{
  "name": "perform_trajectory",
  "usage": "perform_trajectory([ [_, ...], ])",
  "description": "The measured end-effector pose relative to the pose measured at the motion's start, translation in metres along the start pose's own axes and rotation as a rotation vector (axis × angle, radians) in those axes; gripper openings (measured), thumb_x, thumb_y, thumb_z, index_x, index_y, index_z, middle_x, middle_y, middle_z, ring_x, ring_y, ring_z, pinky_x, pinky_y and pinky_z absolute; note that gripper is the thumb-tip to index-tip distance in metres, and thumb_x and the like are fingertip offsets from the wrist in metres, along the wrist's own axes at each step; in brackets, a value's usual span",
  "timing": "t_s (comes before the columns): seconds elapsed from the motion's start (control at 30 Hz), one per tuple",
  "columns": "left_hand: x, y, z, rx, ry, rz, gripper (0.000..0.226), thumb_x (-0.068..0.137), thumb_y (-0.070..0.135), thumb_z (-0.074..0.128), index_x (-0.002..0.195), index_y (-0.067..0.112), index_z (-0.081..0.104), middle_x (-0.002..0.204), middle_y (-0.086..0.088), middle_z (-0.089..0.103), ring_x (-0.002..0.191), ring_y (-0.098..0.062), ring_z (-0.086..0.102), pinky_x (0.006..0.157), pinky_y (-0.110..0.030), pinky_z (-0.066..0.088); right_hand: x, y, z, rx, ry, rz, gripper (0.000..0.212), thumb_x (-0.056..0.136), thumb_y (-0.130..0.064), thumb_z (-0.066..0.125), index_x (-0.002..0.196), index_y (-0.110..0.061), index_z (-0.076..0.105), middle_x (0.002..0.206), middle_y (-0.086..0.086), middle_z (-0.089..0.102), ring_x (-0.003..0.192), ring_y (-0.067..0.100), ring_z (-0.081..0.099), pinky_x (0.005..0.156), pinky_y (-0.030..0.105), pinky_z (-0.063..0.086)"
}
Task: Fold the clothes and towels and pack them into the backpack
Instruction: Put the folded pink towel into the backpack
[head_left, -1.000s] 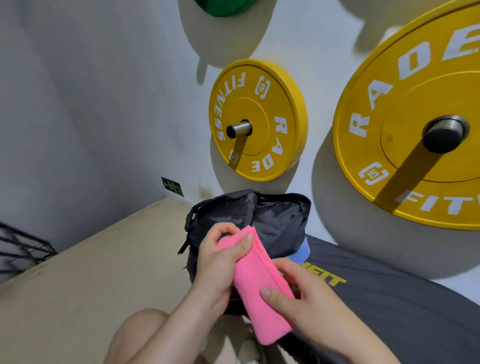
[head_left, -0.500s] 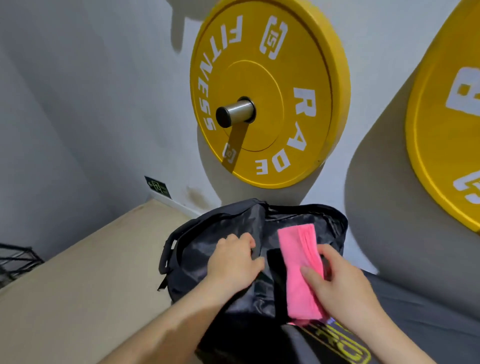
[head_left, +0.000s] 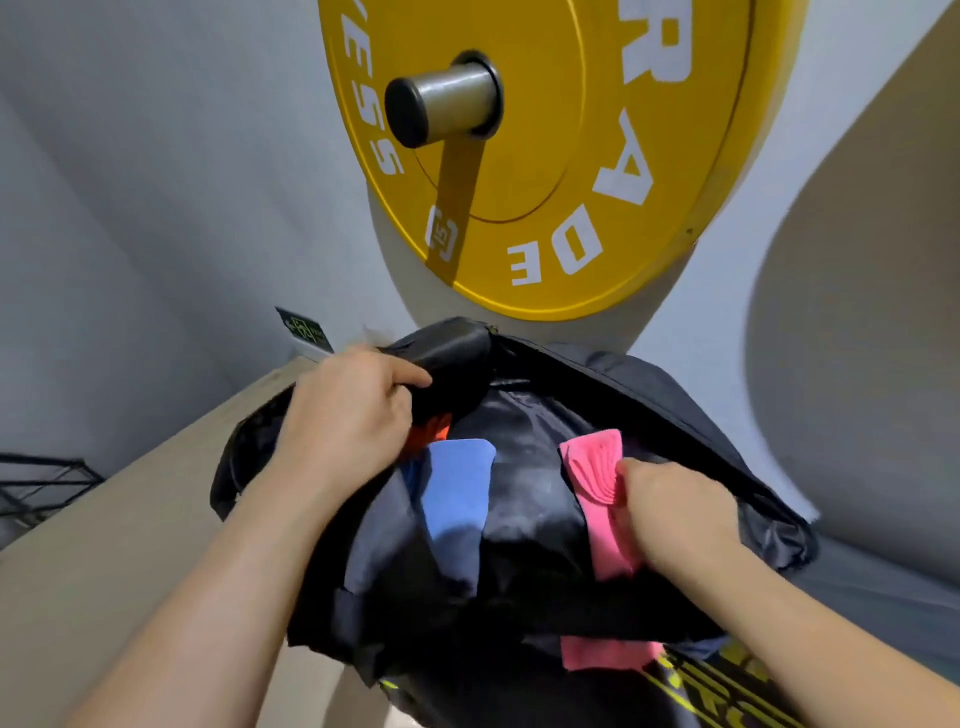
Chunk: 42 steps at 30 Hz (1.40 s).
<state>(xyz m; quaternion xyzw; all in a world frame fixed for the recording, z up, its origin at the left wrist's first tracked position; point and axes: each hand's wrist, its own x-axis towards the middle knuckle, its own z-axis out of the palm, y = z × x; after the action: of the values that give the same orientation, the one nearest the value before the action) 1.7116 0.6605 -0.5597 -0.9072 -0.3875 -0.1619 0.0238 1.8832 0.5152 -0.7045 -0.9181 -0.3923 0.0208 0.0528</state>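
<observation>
Nearest, a pink strip (head_left: 608, 652) pokes out under the backpack's (head_left: 524, 540) front edge. The right hand (head_left: 675, 512) pinches the folded pink towel (head_left: 597, 483), which stands in the open backpack at its right side. A blue cloth (head_left: 457, 493) sits inside at the left, orange (head_left: 431, 434) behind it. The left hand (head_left: 348, 410) grips the black top flap (head_left: 457, 358), holding the backpack open. Beyond, a yellow plate (head_left: 566, 156) hangs on the wall.

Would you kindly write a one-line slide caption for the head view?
Left hand holds the black backpack open while right hand pushes a folded pink towel inside.
</observation>
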Motion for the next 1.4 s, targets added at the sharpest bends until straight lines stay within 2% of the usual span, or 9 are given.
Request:
perform_trajectory([
  [0.2, -0.010, -0.004, 0.017, -0.157, -0.029, 0.067, 0.045, 0.084, 0.010, 0.047, 0.109, 0.040, 0.069, 0.106, 0.009, 0.060, 0.103, -0.017, 0.054, 0.086, -0.029, 0.042, 0.006, -0.016, -0.041, 0.217, 0.026, -0.066, 0.025, 0.086, -0.039, 0.058, 0.103, -0.021, 0.058, 0.107, 0.007, 0.066, 0.100, 0.031, 0.063, 0.071, 0.034, 0.044],
  [0.37, -0.010, -0.008, 0.025, -0.245, 0.082, 0.048, 0.043, 0.081, 0.007, 0.051, 0.102, 0.039, 0.072, 0.102, 0.012, 0.062, 0.098, -0.014, 0.057, 0.085, -0.027, 0.043, 0.051, -0.061, -0.052, 1.107, -0.111, 0.115, 0.031, 0.078, -0.031, 0.075, 0.063, -0.014, 0.053, 0.064, 0.006, 0.060, 0.059, 0.026, 0.060, 0.055, 0.032, 0.046],
  [0.47, -0.009, -0.006, 0.029, -0.298, 0.085, 0.030, 0.041, 0.083, 0.009, 0.052, 0.102, 0.039, 0.072, 0.102, 0.015, 0.060, 0.097, -0.012, 0.058, 0.088, -0.029, 0.045, 0.072, -0.100, -0.031, 1.278, -0.113, 0.230, 0.037, 0.068, -0.034, 0.080, 0.091, -0.009, 0.064, 0.077, 0.007, 0.072, 0.061, 0.024, 0.070, 0.066, 0.040, 0.059],
  [0.6, -0.009, -0.008, 0.030, -0.328, 0.084, 0.016, 0.041, 0.083, 0.011, 0.051, 0.102, 0.040, 0.072, 0.101, 0.019, 0.059, 0.096, -0.007, 0.056, 0.089, -0.027, 0.045, 0.080, -0.121, -0.018, 0.913, -0.194, 0.219, 0.038, 0.075, -0.043, 0.076, 0.097, -0.016, 0.062, 0.101, 0.004, 0.068, 0.100, 0.025, 0.065, 0.074, 0.027, 0.046],
  [0.7, -0.011, -0.009, 0.032, -0.332, 0.047, 0.011, 0.041, 0.083, 0.013, 0.051, 0.103, 0.042, 0.071, 0.101, 0.019, 0.058, 0.095, -0.004, 0.054, 0.086, -0.024, 0.044, 0.076, -0.125, -0.019, 0.723, -0.302, 0.121, 0.037, 0.072, -0.042, 0.078, 0.072, -0.015, 0.052, 0.095, 0.006, 0.068, 0.099, 0.024, 0.065, 0.072, 0.029, 0.046],
  [1.0, -0.013, -0.001, 0.039, -0.357, -0.018, 0.018, 0.041, 0.086, 0.015, 0.049, 0.105, 0.046, 0.069, 0.102, 0.021, 0.055, 0.088, 0.005, 0.046, 0.077, -0.014, 0.034, 0.066, -0.138, 0.004, 0.538, -0.227, -0.154, 0.024, 0.089, -0.021, 0.051, 0.110, -0.012, 0.056, 0.110, 0.010, 0.064, 0.099, 0.033, 0.062, 0.071, 0.032, 0.043],
  [1.13, -0.012, -0.004, 0.048, -0.358, -0.028, 0.000, 0.039, 0.087, 0.021, 0.050, 0.106, 0.051, 0.066, 0.103, 0.020, 0.054, 0.091, 0.003, 0.048, 0.078, -0.016, 0.034, 0.044, -0.119, -0.005, 0.702, -0.040, -0.080, 0.030, 0.092, -0.034, 0.052, 0.112, -0.013, 0.057, 0.108, 0.009, 0.067, 0.101, 0.031, 0.061, 0.074, 0.033, 0.043],
  [1.27, -0.024, 0.002, 0.081, -0.326, -0.137, 0.061, 0.034, 0.091, 0.033, 0.049, 0.116, 0.054, 0.058, 0.102, 0.018, 0.047, 0.089, -0.001, 0.054, 0.078, -0.024, 0.044, 0.021, -0.070, -0.024, 0.717, 0.080, -0.023, 0.032, 0.096, -0.016, 0.044, 0.125, -0.016, 0.057, 0.121, 0.005, 0.064, 0.114, 0.026, 0.056, 0.089, 0.036, 0.048],
  [1.4, -0.035, 0.021, 0.111, -0.105, -0.329, 0.161, 0.048, 0.096, 0.044, 0.040, 0.143, 0.048, 0.029, 0.116, 0.008, 0.028, 0.095, -0.013, 0.049, 0.077, -0.032, 0.050, 0.000, -0.025, -0.037, 0.605, 0.232, 0.017, 0.041, 0.091, -0.010, 0.046, 0.130, -0.019, 0.054, 0.123, 0.007, 0.060, 0.115, 0.028, 0.052, 0.089, 0.036, 0.044],
])
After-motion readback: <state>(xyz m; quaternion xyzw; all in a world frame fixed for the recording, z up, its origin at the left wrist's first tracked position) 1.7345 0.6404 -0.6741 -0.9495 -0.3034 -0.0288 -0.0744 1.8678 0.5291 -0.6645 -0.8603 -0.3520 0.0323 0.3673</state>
